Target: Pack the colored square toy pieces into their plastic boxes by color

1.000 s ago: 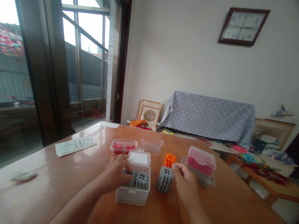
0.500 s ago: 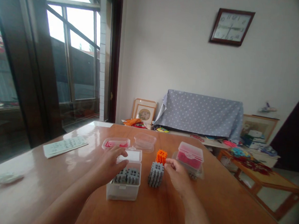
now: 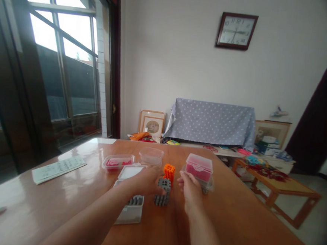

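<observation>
A grey block stack (image 3: 162, 194) stands on the wooden table (image 3: 237, 221), with an orange block (image 3: 169, 171) just behind it. My left hand (image 3: 147, 182) reaches across the open clear box (image 3: 130, 211) of grey pieces. Its fingers are closed against the stack's left and top side. My right hand (image 3: 189, 188) hovers just right of the stack, a small gap apart. Its thumb and fingers are curled in a pinch, and what they hold, if anything, is hidden. The box's lid (image 3: 130, 172) lies open behind it.
A lidded box of pink pieces (image 3: 199, 167) stands behind my right hand. A shallow tub with red pieces (image 3: 117, 162) and an empty clear tub (image 3: 150, 156) sit further back. A printed sheet (image 3: 58, 164) lies at the left. A low wooden table (image 3: 277, 182) stands beyond the right edge.
My left hand has come out of the clear box and moved right onto the grey stack. My right hand let go of the stack and drew slightly right. The view shifted right.
</observation>
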`<action>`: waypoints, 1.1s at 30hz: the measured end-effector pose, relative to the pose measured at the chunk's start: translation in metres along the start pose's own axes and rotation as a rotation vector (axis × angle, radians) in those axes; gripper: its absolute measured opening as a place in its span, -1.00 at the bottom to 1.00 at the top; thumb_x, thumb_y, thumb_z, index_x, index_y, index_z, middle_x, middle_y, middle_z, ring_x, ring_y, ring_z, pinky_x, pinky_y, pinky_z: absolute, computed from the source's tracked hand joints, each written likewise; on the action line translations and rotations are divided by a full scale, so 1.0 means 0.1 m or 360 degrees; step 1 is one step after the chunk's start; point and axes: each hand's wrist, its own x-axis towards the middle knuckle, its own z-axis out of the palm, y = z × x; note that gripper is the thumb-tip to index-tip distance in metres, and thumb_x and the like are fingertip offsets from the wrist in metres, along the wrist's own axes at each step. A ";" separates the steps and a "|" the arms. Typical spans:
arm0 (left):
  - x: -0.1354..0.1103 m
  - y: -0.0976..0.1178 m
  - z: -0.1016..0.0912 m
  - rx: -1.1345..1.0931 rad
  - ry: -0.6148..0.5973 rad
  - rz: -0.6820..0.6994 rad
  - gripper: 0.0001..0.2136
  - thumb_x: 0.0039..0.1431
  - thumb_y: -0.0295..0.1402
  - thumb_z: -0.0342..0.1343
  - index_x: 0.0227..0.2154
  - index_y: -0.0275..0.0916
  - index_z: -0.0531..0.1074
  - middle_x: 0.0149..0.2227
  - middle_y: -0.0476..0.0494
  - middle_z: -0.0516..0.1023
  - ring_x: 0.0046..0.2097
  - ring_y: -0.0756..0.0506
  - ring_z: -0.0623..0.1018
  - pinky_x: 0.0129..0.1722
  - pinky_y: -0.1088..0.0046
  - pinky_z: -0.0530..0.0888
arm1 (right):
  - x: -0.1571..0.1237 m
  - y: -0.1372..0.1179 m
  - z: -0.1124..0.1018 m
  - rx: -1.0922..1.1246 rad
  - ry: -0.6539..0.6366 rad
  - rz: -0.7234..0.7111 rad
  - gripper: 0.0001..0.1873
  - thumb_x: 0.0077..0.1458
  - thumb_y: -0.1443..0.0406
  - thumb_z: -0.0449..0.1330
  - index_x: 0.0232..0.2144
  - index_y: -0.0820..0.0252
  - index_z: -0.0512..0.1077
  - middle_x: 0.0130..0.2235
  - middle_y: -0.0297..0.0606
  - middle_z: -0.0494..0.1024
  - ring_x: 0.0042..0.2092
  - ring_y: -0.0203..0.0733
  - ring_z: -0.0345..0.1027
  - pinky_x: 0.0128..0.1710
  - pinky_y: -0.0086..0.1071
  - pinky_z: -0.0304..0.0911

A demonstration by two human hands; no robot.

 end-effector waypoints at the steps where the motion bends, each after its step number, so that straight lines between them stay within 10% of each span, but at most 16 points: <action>1: 0.02 -0.02 0.01 0.0004 -0.0028 0.0000 -0.56 -0.16 -0.14 0.41 -0.14 -0.07 0.61 0.01 -0.22 0.62 0.08 -0.35 0.53 0.09 0.22 0.41 | 0.00 -0.01 0.00 0.0053 0.0005 0.0024 -0.64 0.04 -0.02 0.24 -0.35 0.16 0.52 -0.45 -0.27 0.54 -0.38 -0.16 0.41 -0.42 -0.37 0.25; 33: 0.07 -0.09 -0.07 0.0103 -0.0196 -0.0167 -0.55 -0.08 -0.18 0.38 -0.08 -0.12 0.52 0.03 -0.12 0.55 0.10 -0.28 0.49 0.12 0.22 0.38 | -0.03 -0.08 0.03 0.0282 0.0024 0.0141 -0.68 -0.05 0.05 0.33 -0.39 0.18 0.58 -0.48 -0.32 0.56 -0.41 -0.25 0.37 -0.45 -0.43 0.16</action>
